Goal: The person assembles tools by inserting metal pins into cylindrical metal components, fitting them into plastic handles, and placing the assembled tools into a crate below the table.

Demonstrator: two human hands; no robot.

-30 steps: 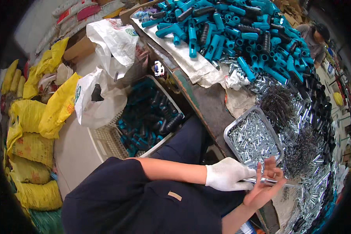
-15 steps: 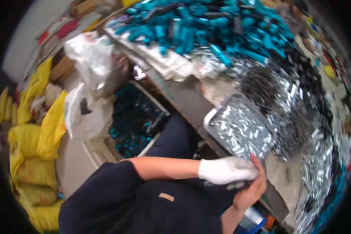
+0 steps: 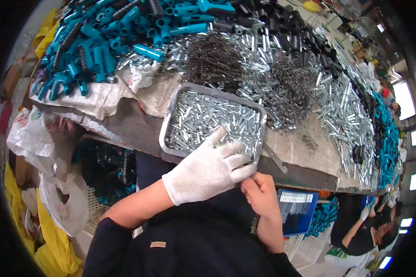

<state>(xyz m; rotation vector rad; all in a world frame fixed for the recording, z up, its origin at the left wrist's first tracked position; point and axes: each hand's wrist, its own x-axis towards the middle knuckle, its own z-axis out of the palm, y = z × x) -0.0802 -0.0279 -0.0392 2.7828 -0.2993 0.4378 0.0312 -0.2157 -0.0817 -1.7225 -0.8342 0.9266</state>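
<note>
My left hand [image 3: 210, 168], in a white knit glove, reaches over the near rim of a grey tray [image 3: 168, 124]. Its fingers are spread, and I see nothing held in them. The tray holds many small silvery metal pins [image 3: 198, 113]. Just off the tray's near right corner is my bare right hand [image 3: 262, 194], its fingers curled and its thumb pressed in close to the gloved fingertips. Whatever the right fingers may pinch is hidden. Beside the tray, a flat metal strip [image 3: 275, 159] lies across the bench edge.
Teal tubular parts [image 3: 97, 55] are heaped at the far left. Dark springs [image 3: 212, 60] and loose metal pins [image 3: 342, 129] cover the bench behind and right of the tray. Below its edge stand a blue bin [image 3: 309, 212] and a crate of dark parts [image 3: 94, 203]. A co-worker [image 3: 365, 226] sits at lower right.
The view has swung right, so the tray now appears more central and the blue bin shows fully. My hands, earlier pressed together by the tray's corner, have shifted; the gloved fingers now spread over the tray.
</note>
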